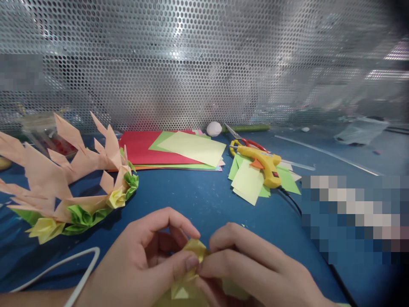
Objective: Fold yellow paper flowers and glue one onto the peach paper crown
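Low in the middle of the view, a small piece of folded yellow paper is pinched between my two hands. My left hand has its thumb pressed on the paper's face, the index finger arched over the top edge. From the right, my right hand grips the paper's side with bent fingers, which hide part of the folds. More yellow paper shows beneath the hands. To the left stands a paper crown of folded peach points, with green leaves and yellow flowers along its lower edge.
Red paper sheets lie behind with pale yellow sheets on top. A yellow glue gun rests on cut paper squares, near scissors and a white ball. A white cable crosses lower left. A perforated metal panel stands behind.
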Motion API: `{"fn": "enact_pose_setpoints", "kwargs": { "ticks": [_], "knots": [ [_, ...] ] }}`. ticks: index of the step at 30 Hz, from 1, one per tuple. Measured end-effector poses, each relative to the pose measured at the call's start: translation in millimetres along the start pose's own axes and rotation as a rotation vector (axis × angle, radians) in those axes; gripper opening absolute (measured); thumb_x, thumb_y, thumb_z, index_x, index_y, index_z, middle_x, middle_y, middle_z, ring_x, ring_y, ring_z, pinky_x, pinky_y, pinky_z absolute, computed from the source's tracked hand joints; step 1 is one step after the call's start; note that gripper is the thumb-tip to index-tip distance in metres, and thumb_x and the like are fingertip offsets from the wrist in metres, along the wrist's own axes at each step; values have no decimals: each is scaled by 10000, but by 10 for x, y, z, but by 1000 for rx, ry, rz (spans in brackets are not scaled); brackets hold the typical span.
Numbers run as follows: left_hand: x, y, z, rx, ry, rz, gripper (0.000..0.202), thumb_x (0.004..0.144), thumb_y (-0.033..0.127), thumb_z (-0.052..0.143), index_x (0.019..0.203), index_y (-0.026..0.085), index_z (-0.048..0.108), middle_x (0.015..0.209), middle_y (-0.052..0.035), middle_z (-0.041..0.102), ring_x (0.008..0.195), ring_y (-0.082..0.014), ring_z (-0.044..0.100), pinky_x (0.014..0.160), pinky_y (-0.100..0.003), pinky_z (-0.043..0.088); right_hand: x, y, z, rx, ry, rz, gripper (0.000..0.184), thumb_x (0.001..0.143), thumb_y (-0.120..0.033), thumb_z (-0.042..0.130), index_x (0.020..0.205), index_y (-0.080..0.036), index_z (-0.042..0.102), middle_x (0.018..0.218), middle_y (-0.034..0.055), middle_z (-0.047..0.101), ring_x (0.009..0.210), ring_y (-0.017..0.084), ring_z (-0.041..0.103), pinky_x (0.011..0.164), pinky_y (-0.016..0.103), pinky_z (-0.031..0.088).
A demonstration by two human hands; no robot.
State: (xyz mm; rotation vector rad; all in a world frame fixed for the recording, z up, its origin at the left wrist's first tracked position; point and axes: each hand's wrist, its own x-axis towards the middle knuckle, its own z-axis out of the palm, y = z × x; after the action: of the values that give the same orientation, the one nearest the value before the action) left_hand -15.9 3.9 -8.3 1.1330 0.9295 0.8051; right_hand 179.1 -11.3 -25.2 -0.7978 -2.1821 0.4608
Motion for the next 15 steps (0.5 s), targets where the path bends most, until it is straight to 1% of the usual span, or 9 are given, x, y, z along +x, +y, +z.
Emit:
{"fn": "enact_pose_setpoints", "kwargs": {
  "ticks": [3,6,8,10,12,15],
  "knots": [
    [2,3,-5,-30,-13,19,86,761,251,778,806,237,705,671,50,683,641,-93,615,585,-136,473,43,1,2,56,29,16,149,838,-43,582,866,-189,589,802,1,552,623,69,598,569,121,509],
    [-2,5,-15,-87,-29,-8,160,722,262,812,843,241,709,724,34,719,680,-113,650,607,-162,498,69,-15,-26,40,59,33,170,807,-40,604,846,-200,561,801,-8,534,630,70,593,589,127,515],
    [-6,9,-19,-110,-37,-39,221,681,231,837,855,235,702,756,27,728,689,-124,662,621,-186,513,71,-25,-49,25,58,47,182,786,-40,605,836,-206,550,823,-6,526,642,74,597,599,135,522],
    [-8,14,-16,-94,-44,-52,263,646,170,843,854,229,694,765,26,724,696,-132,664,629,-200,516,75,-29,-65,5,59,60,190,771,-39,604,837,-209,554,860,3,528,674,82,607,618,142,528],
    [-3,22,-7,-39,-43,-41,256,648,129,819,842,226,683,746,33,709,695,-128,652,623,-194,507,94,-26,-70,2,55,58,203,765,-22,596,838,-208,561,897,13,537,730,88,623,665,140,529],
    [11,43,13,43,-31,-13,189,702,147,774,817,224,645,695,54,662,656,-109,611,597,-175,484,132,-22,-55,84,29,50,253,762,25,558,868,-204,547,922,15,562,793,82,630,742,128,517]
  ]
}}
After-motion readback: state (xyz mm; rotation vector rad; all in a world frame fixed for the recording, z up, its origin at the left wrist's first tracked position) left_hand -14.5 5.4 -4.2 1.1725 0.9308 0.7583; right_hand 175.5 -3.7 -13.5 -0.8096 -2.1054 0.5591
